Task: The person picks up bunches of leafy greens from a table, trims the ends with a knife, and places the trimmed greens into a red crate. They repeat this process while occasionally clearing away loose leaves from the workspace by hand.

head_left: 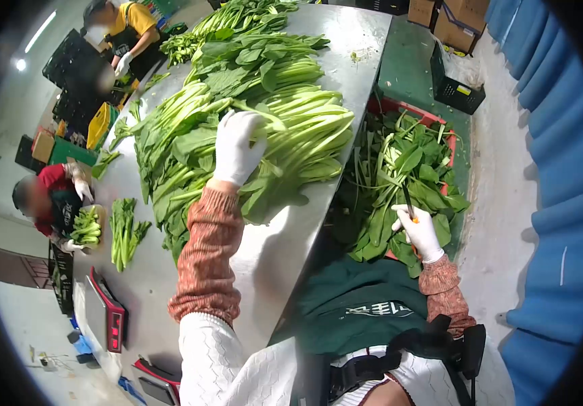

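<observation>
My left hand (239, 147), in a white glove, is closed on a leafy green stalk (264, 116) above the big heap of leafy greens (298, 128) on the metal table (284, 237). Pale stems in the heap point to the right, and dark leaves lie toward the left. Lower right, my right hand (422, 235), also gloved, grips a knife (408, 198) with an orange handle and a narrow dark blade. The knife is over a red crate (451, 145) filled with loose leaves and stems, beside the table edge.
Across the table, one person (54, 203) handles greens in a tray (102, 220), near a separate bunch (123, 233). Another person (132, 40) works farther back. Red scales (112, 318) stand lower left. A black crate (457, 88) and blue curtain (548, 135) are to the right.
</observation>
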Demonstrator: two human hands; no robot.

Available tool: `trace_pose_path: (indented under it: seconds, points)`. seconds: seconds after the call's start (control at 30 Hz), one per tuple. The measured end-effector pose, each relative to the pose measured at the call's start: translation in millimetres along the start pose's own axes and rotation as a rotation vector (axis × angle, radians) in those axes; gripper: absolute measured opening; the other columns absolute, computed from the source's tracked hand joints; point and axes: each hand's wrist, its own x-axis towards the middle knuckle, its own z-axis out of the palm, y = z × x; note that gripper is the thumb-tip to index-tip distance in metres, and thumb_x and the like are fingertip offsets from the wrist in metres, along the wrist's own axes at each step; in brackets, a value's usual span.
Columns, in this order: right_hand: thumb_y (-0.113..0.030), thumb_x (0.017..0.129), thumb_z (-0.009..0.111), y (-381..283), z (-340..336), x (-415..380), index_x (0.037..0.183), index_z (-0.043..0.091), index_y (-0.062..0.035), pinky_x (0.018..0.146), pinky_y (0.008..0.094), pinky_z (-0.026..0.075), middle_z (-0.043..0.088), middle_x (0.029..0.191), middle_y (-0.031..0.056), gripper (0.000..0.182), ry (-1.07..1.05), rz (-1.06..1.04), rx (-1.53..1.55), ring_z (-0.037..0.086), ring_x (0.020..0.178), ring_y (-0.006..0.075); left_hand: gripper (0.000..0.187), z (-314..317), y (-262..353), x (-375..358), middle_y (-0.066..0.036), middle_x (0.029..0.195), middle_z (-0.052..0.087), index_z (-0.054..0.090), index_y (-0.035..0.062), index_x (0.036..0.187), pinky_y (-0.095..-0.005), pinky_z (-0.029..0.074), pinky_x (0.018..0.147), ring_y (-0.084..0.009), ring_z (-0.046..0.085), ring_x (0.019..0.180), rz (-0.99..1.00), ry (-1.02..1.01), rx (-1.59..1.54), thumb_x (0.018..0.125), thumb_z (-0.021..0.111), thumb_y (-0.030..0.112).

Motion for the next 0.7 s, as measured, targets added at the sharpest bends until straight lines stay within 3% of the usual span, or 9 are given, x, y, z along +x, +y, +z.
trace_pose_path:
  seconds: [0.07,0.13,0.27,0.33,0.47,0.5,0.6,0.63,0.7]
  points:
    - [-0.017,0.099,0.056,-7.5,5.5,2.5,0.113,0.067,-0.0021,0.043,0.0202,0.033,0.067,0.070,-0.0003,0.023,-0.010,-0.043,0.007,0.041,0.045,0.0011,0.030,-20.5,19.7,11.6,-0.011,0.103,0.064,0.061,0.0066,0.101,-0.0398,0.046,0.092,-0.0310,0.061,0.097,-0.078,0.067,-0.106,0.073,0.069,0.001]
    - [-0.014,0.098,0.057,-23.4,14.5,7.5,0.114,0.066,-0.0010,0.048,0.0200,0.038,0.068,0.071,0.0016,0.023,-0.045,-0.104,0.005,0.049,0.050,0.0027,0.029,-34.3,46.0,27.0,-0.013,0.099,0.063,0.060,0.0046,0.102,-0.0382,0.050,0.079,-0.0319,0.062,0.090,-0.030,0.139,-0.171,0.075,0.070,-0.001]
    - [-0.001,0.093,0.059,-85.5,37.1,1.3,0.114,0.066,0.0005,0.063,0.0244,0.051,0.070,0.078,0.0093,0.023,0.134,-0.502,0.003,0.065,0.067,0.0100,0.033,-44.8,129.3,53.3,-0.014,0.098,0.061,0.059,0.0030,0.103,-0.0352,0.052,0.078,-0.0291,0.063,0.086,0.025,0.146,-0.246,0.074,0.070,-0.006]
    - [0.001,0.085,0.063,-110.3,36.5,-0.7,0.112,0.066,-0.0018,0.063,0.0298,0.053,0.072,0.084,0.0159,0.027,0.272,-0.669,-0.095,0.072,0.073,0.0233,0.032,-28.9,150.8,56.1,-0.013,0.097,0.061,0.059,0.0039,0.102,-0.0361,0.052,0.075,-0.0295,0.063,0.083,0.032,0.112,-0.191,0.073,0.072,-0.003]
    - [-0.008,0.083,0.068,-123.0,21.7,8.8,0.105,0.068,-0.0092,0.063,0.0384,0.055,0.069,0.080,0.0162,0.022,0.449,-0.753,-0.315,0.068,0.071,0.0340,0.033,3.4,181.8,56.2,-0.013,0.096,0.061,0.059,0.0046,0.101,-0.0372,0.051,0.072,-0.0318,0.062,0.082,0.085,0.080,-0.209,0.071,0.073,0.000]
    - [-0.013,0.085,0.065,-130.7,13.9,2.3,0.104,0.068,-0.0076,0.063,0.0404,0.054,0.069,0.079,0.0156,0.019,0.450,-0.684,-0.448,0.068,0.071,0.0339,0.033,5.5,188.7,56.7,-0.013,0.096,0.061,0.059,0.0047,0.101,-0.0374,0.051,0.072,-0.0320,0.062,0.082,0.099,0.070,-0.225,0.071,0.073,0.000]
    - [-0.003,0.087,0.056,-106.5,-6.1,22.9,0.110,0.065,-0.0004,0.060,0.0342,0.052,0.068,0.077,0.0169,0.025,0.400,-0.575,-0.518,0.066,0.061,0.0247,0.031,16.5,199.5,60.9,-0.012,0.094,0.061,0.059,0.0043,0.099,-0.0352,0.051,0.071,-0.0297,0.062,0.080,0.096,0.097,-0.281,0.072,0.073,-0.001]
    - [-0.007,0.091,0.055,-69.9,-12.8,49.2,0.108,0.065,0.0020,0.058,0.0338,0.052,0.067,0.072,0.0150,0.021,0.315,-0.504,-0.271,0.066,0.060,0.0217,0.031,19.9,198.6,61.4,-0.012,0.093,0.061,0.060,0.0041,0.099,-0.0343,0.051,0.070,-0.0283,0.063,0.079,0.075,0.121,-0.329,0.072,0.072,-0.002]
    - [-0.018,0.097,0.055,-5.2,-39.2,83.3,0.101,0.065,0.0044,0.058,0.0319,0.051,0.067,0.071,0.0119,0.025,0.415,-0.362,-0.440,0.066,0.057,0.0175,0.027,11.2,192.3,64.8,-0.009,0.093,0.061,0.062,0.0030,0.101,-0.0308,0.052,0.069,-0.0225,0.063,0.077,-0.011,0.140,-0.486,0.076,0.070,-0.004]
